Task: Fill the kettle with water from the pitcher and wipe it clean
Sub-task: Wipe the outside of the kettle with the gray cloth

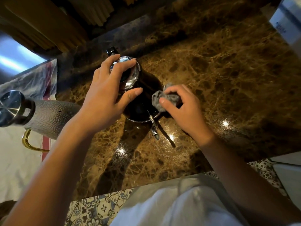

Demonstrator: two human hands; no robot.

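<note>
Nearest the camera: white clothing (171,207) of the person, and patterned floor tile (97,209) below the near edge of the counter (228,79), a glossy brown marble top with bright light spots along its near strip.

Both forearms reach in over the near edge. Between that edge and the kettle the marble lies bare, crossed only by shadows.

Kettle (143,95) stands upright on the counter, roughly mid-depth, left of centre. Dark body, shiny metal lid, thin metal spout (154,128) pointing toward the near edge. A black handle end (112,50) shows behind the lid.

Left hand (107,93): fingers spread and laid over the lid, thumb stretched along the kettle's dark side. It rests on the kettle; fingers look mostly straight rather than wrapped.

Right hand (184,108): fingers curled, pinching a bunched grey cloth (162,98) against the kettle's right side.

Pitcher (45,116): at the left, off the marble, on a white cloth with a red stripe (16,160). Hammered pale body, steel-and-black lid (11,108), gold handle (28,142). It is just beside the left forearm, apart from the kettle.

Right half of the counter, out to its right edge and far right corner: wide bare marble.

Far right corner: a white box (286,22) with dark print, too blurred to read. No other writing is legible.

Far edge: a dark marble upstand, then yellowish pleated fabric (91,13) beyond. Far left, a blurred bluish reflective surface (16,57).
</note>
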